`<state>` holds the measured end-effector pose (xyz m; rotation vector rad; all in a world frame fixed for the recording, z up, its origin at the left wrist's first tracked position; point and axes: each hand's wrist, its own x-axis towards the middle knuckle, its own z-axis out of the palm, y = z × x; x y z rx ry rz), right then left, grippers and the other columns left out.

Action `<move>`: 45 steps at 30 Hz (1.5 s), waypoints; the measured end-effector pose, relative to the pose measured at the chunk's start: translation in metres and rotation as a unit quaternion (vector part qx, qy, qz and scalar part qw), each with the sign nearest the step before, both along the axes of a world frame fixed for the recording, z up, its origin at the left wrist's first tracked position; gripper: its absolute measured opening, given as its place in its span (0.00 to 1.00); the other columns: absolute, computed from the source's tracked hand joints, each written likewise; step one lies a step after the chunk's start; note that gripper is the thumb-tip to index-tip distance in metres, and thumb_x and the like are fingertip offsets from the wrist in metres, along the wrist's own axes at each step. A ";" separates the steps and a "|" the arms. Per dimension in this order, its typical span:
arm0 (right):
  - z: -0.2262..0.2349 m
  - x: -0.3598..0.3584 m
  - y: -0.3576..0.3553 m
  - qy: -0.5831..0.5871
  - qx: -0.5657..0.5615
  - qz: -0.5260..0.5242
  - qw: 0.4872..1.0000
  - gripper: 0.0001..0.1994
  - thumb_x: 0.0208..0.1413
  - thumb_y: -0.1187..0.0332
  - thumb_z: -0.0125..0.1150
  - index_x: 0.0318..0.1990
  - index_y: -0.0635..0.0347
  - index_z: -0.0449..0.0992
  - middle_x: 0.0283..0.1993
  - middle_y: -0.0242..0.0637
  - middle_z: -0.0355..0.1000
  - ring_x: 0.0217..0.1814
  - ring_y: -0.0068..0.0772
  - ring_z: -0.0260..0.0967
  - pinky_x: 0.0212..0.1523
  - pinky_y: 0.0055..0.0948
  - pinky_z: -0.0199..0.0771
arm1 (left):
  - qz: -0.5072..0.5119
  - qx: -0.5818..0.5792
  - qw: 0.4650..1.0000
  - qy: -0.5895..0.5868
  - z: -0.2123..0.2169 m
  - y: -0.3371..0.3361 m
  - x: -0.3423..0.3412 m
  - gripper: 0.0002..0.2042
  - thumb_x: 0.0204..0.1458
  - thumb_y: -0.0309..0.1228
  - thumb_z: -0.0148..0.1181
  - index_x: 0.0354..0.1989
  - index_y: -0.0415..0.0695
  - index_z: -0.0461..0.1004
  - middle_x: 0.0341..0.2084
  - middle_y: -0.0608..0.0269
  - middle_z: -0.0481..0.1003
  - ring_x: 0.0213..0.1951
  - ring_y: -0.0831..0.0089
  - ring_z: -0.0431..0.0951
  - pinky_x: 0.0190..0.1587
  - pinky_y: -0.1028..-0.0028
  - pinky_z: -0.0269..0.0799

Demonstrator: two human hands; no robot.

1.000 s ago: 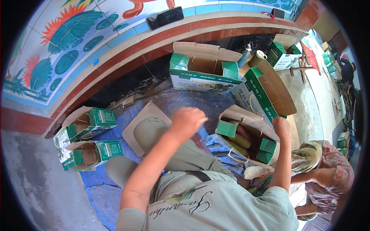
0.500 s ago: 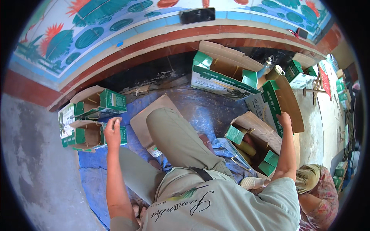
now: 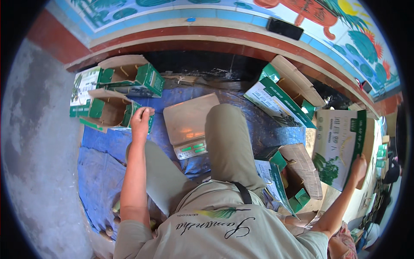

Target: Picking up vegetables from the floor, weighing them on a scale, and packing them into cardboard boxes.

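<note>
One hand, the right grip (image 3: 359,166), pinched the green-bordered edge of a large rectangular white-and-green cardboard carton (image 3: 334,146), out to the person's right. The carton was tilted with its printed white side turned into view and a bare brown flap along its far edge; whether it bore on the ground could not be told. The left grip (image 3: 140,123), well apart from it, had its fingers drawn together at the right-hand end of an open brown-lined green box (image 3: 113,110); whether they touched it could not be told. Just behind that stood a second open green box (image 3: 153,82).

Between the hands, a flat weighing scale (image 3: 189,116) with a pale square plate and a green-lit panel lay on a creased blue tarpaulin (image 3: 103,159), just left of the right leg in olive-grey trousers (image 3: 226,142). On that leg's other side stood an open green-flapped box (image 3: 304,168), its contents mostly hidden. Nearer the wall stood a long white-and-green box (image 3: 274,101), also open. Farther out, a black rectangular phone (image 3: 284,28) rested by a band of blue tiles (image 3: 246,17).
</note>
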<state>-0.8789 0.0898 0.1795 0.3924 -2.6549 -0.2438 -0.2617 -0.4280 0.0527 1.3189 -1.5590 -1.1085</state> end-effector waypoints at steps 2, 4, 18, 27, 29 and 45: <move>0.047 0.018 -0.027 0.036 0.021 -0.005 0.999 0.17 0.59 0.55 0.44 0.47 0.52 0.72 0.40 0.47 0.73 0.42 0.53 0.71 0.39 0.48 0.70 | 0.001 0.020 0.999 0.025 -0.004 0.000 0.001 0.10 0.56 0.28 0.49 0.35 0.34 0.73 0.32 0.58 0.77 0.35 0.72 0.77 0.42 0.75 0.70; 0.089 0.058 -0.064 0.061 0.025 -0.016 0.998 0.18 0.60 0.53 0.41 0.50 0.50 0.70 0.42 0.46 0.73 0.42 0.53 0.71 0.39 0.47 0.70 | 0.002 -0.005 1.000 0.010 -0.004 0.001 -0.001 0.09 0.56 0.28 0.50 0.35 0.34 0.73 0.31 0.57 0.78 0.35 0.73 0.78 0.42 0.75 0.71; 0.163 0.205 -0.309 0.063 -0.166 0.474 0.863 0.14 0.59 0.65 0.53 0.50 0.59 0.73 0.42 0.46 0.74 0.40 0.33 0.73 0.42 0.27 0.69 | 0.090 -0.083 0.991 0.062 0.020 0.010 0.007 0.14 0.59 0.36 0.47 0.47 0.38 0.67 0.37 0.55 0.75 0.36 0.71 0.76 0.40 0.75 0.70; 0.053 0.314 -0.458 0.024 -0.059 0.700 0.711 0.09 0.44 0.75 0.54 0.35 0.53 0.72 0.25 0.39 0.69 0.27 0.43 0.70 0.28 0.38 0.70 | 0.238 -0.063 0.960 0.132 0.027 0.010 0.036 0.24 0.61 0.48 0.36 0.56 0.42 0.60 0.50 0.51 0.67 0.52 0.63 0.68 0.48 0.65 0.65; 0.021 0.326 -0.468 0.029 -0.055 0.726 0.685 0.05 0.43 0.74 0.52 0.29 0.53 0.69 0.23 0.35 0.69 0.25 0.38 0.70 0.27 0.34 0.70 | 0.234 -0.062 0.963 0.118 0.027 0.011 0.039 0.25 0.61 0.49 0.35 0.56 0.42 0.61 0.51 0.51 0.67 0.52 0.63 0.68 0.49 0.65 0.64; -0.072 0.366 -0.406 -0.179 0.046 0.723 0.666 0.08 0.39 0.72 0.57 0.31 0.57 0.69 0.29 0.34 0.68 0.34 0.35 0.69 0.36 0.33 0.66 | 0.067 0.030 0.997 -0.010 0.008 0.005 0.033 0.29 0.57 0.55 0.40 0.60 0.47 0.58 0.57 0.53 0.62 0.60 0.60 0.59 0.56 0.60 0.56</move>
